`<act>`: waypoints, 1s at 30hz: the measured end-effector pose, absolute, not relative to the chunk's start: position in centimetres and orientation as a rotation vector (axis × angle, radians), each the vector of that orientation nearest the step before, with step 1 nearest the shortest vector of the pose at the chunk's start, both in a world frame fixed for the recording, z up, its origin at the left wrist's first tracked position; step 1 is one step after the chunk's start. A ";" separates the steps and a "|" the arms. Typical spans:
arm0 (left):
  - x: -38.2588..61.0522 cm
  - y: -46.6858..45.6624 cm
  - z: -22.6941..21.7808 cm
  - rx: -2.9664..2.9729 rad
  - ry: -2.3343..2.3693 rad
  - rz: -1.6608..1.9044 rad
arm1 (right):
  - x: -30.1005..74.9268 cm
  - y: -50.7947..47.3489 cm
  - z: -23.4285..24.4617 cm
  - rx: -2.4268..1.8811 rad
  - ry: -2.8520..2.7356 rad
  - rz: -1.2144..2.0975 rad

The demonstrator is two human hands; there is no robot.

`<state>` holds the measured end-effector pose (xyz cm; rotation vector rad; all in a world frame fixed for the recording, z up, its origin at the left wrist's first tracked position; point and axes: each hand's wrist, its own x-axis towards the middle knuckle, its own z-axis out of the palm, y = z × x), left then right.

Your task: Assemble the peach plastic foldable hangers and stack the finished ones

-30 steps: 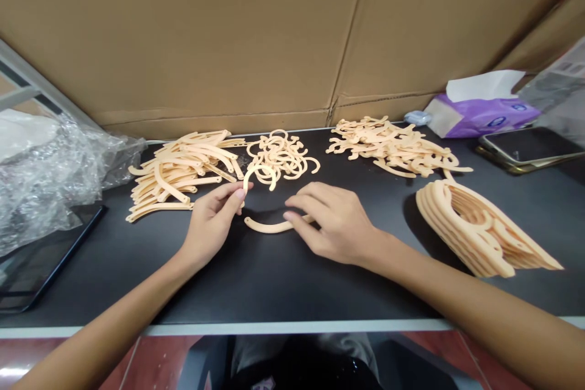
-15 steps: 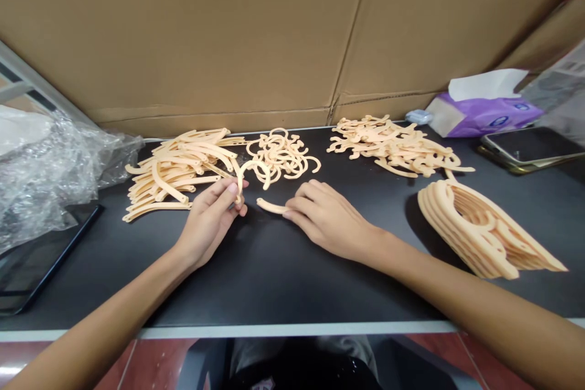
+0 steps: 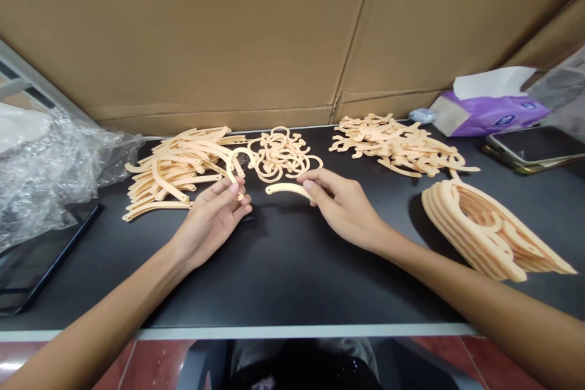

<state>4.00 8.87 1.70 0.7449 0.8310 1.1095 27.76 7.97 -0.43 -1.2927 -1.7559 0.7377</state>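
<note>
My left hand point(image 3: 212, 219) pinches a cream plastic hanger hook point(image 3: 230, 169) near its lower end, with the curl pointing up and away. My right hand point(image 3: 345, 207) grips one end of a curved cream hanger arm point(image 3: 287, 188). Its free end, which has a small hole, points left toward my left hand. The two parts are apart. Just beyond my hands lies a pile of loose hooks point(image 3: 283, 155). A pile of long curved arms point(image 3: 178, 164) is beside my left hand.
At the back right is a pile of smaller pieces point(image 3: 397, 143), with a stack of hangers point(image 3: 475, 225) nearer. A purple tissue pack point(image 3: 496, 113) and a phone point(image 3: 542, 145) lie far right. Bubble wrap point(image 3: 59, 164) and a dark tablet point(image 3: 46, 262) occupy the left.
My right hand has lifted the hanger arm off the table and turned, moving slightly right and away. The hook in my left hand has tilted left.
</note>
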 end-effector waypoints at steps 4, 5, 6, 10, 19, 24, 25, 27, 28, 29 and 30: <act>3.6 8.6 1.3 0.997 0.881 1.056 | 27.8 8.2 -0.1 -1.252 -1.579 0.944; 3.5 8.6 1.2 1.076 0.919 1.058 | 27.8 8.3 0.1 -1.223 -1.520 1.004; 3.4 8.5 1.2 1.159 0.969 1.061 | 27.7 8.3 0.2 -1.196 -1.462 1.065; 3.2 8.4 1.1 1.460 1.169 1.005 | 27.6 8.3 0.6 -1.134 -1.266 1.285; 3.4 8.0 0.8 1.772 1.221 0.933 | 27.5 7.9 1.7 -0.997 -0.936 1.640; 3.3 8.0 0.7 1.887 1.206 0.927 | 27.8 8.1 1.8 -0.983 -0.889 1.753; 3.3 8.0 0.7 1.893 1.202 0.922 | 27.9 8.1 1.8 -0.985 -0.880 1.758; 3.3 8.0 0.8 1.895 1.201 0.903 | 28.0 8.2 1.7 -0.995 -0.864 1.755; 3.3 8.0 0.8 1.895 1.207 0.890 | 28.0 8.3 1.7 -0.998 -0.860 1.757; 3.4 8.0 0.8 1.896 1.216 0.878 | 28.1 8.3 1.7 -0.999 -0.856 1.762; 3.4 7.9 0.9 1.897 1.227 0.870 | 28.1 8.3 1.7 -0.998 -0.851 1.767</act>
